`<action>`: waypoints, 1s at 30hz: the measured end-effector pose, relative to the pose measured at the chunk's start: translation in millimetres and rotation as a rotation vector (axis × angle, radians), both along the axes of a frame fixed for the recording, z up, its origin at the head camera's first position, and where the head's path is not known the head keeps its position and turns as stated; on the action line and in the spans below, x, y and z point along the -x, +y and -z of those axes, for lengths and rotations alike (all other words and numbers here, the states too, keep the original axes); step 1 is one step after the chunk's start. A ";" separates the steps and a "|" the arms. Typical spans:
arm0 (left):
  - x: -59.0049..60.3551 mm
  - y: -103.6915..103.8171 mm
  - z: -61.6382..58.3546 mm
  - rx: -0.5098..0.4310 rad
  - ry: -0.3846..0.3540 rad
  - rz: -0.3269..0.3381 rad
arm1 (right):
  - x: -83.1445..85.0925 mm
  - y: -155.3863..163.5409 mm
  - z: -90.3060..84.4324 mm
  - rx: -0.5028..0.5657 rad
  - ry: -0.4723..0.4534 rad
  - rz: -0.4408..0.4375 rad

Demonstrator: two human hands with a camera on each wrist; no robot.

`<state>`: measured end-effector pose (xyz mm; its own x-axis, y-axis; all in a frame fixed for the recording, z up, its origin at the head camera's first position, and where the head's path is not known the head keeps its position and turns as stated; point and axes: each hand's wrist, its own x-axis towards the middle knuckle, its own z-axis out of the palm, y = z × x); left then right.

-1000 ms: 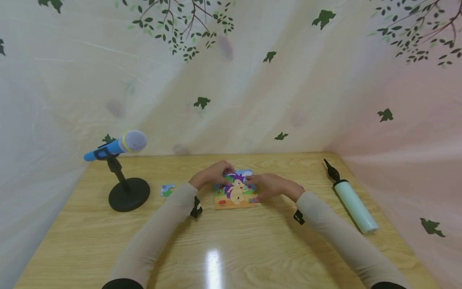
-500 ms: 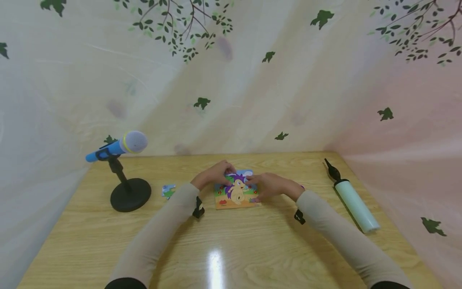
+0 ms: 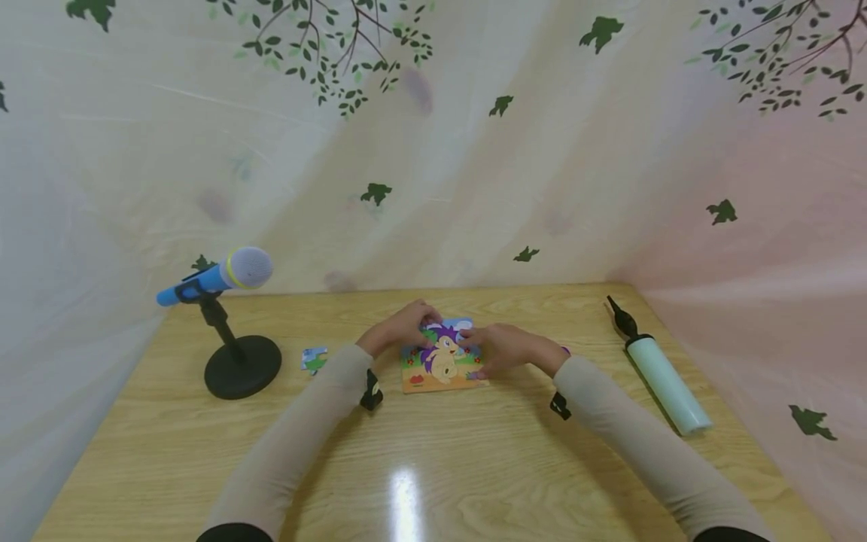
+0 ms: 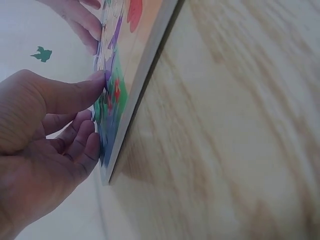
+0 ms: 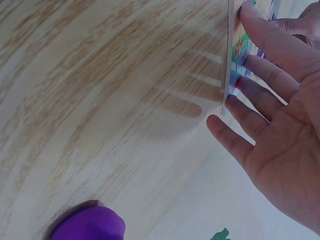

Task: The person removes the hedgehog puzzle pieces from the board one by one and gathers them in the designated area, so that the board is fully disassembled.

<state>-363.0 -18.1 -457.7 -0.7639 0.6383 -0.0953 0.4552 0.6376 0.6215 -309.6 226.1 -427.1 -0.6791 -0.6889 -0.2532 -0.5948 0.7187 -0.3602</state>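
Note:
A small jigsaw puzzle board [image 3: 443,376] lies flat near the back middle of the table, picturing a purple-spined cartoon hedgehog. My left hand [image 3: 400,327] is over its upper left part; in the left wrist view the thumb [image 4: 90,90] and loosely bent fingers touch the picture surface, with a gap between them. At the right side, my right hand [image 3: 508,346] has its thumb and outstretched fingers [image 5: 270,75] on the picture and board edge, while the little finger stands off it. A loose blue and green puzzle piece [image 3: 314,357] lies to the left, partly hidden by my left sleeve.
A blue toy microphone [image 3: 220,277] on a black stand [image 3: 242,369] is at the left. A pale green hand pump [image 3: 667,384] with a black nozzle lies at the right. Behind my right wrist sits a purple object [image 5: 90,225], mostly hidden. A leaf-printed curtain [image 3: 440,188] rises behind the table.

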 end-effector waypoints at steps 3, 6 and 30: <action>-0.5 -0.3 -0.3 -0.002 0.003 0.002 | -0.2 -0.2 -0.8 -0.003 0.007 -0.003; -0.4 -0.7 -0.3 -0.005 0.000 0.000 | 0.5 0.0 -0.3 -0.004 0.009 -0.005; -2.6 -4.8 1.1 0.002 0.097 0.045 | 2.0 2.5 0.5 0.004 0.002 -0.024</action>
